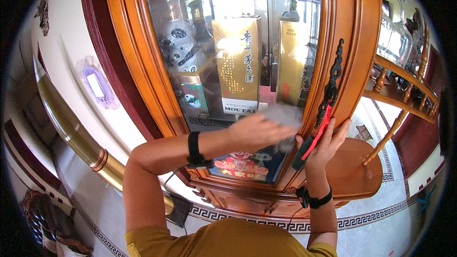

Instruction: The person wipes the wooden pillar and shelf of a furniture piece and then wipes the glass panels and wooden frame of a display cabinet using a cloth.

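My left hand (262, 130), blurred by motion, holds a grey cloth (285, 116) against the glass door (203, 123) of a wooden display cabinet. My right hand (330, 142) rests with fingers spread on the door's wooden frame (342, 89). Between its thumb and fingers hang a red ribbon (317, 135) and a dark tassel (302, 153), below an ornate black metal handle (332, 85). Behind the glass stand a gold liquor box (237, 60) with writing, a second gold box (288, 64) and a panda-shaped ceramic figure (184, 48). A colourful cartoon picture (241, 166) shows low in the door.
Below the door juts a rounded wooden ledge (351, 171). Open shelves with turned wooden posts (385, 135) and a large glass vessel (396, 43) stand at right. A tall brass-coloured cylinder (78, 135) leans in view at left. The floor is tiled, with a patterned border (357, 223).
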Motion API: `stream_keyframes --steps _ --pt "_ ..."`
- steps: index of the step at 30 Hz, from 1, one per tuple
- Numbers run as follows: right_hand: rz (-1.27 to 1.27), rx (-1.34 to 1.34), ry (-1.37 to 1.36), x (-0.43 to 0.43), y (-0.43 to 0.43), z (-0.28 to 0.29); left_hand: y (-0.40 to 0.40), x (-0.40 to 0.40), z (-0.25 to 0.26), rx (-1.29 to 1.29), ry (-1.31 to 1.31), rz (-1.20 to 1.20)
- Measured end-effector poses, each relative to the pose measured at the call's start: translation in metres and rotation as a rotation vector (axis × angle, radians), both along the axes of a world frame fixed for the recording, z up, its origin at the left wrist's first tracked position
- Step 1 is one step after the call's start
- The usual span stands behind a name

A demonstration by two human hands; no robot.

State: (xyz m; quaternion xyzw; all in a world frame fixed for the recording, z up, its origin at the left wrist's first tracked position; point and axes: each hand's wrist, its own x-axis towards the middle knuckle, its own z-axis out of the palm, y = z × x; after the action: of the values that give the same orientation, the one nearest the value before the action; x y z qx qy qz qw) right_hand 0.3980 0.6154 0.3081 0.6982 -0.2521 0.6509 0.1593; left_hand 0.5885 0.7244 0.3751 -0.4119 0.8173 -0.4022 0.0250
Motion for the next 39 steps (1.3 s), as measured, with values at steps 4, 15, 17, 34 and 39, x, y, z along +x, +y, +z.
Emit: stream_keyframes --steps 4,15,17,34,39 --pt "0.024 -0.028 -0.022 0.005 -0.001 -0.001 0.014 0.017 0.023 0.145 0.023 -0.149" --pt "-0.024 -0.051 -0.015 0.006 0.001 -0.001 0.022 0.044 0.351 -1.138 0.398 0.193" --pt "-0.053 -0.048 -0.014 0.005 -0.004 -0.002 0.001 0.046 0.336 -1.134 0.435 0.270" --pt "-0.045 -0.069 -0.036 0.005 -0.002 -0.001 0.040 0.057 0.040 -0.105 -0.210 0.013" --pt "-0.081 -0.081 -0.026 -0.003 -0.008 -0.001 0.038 0.045 0.201 -0.525 0.049 0.143"
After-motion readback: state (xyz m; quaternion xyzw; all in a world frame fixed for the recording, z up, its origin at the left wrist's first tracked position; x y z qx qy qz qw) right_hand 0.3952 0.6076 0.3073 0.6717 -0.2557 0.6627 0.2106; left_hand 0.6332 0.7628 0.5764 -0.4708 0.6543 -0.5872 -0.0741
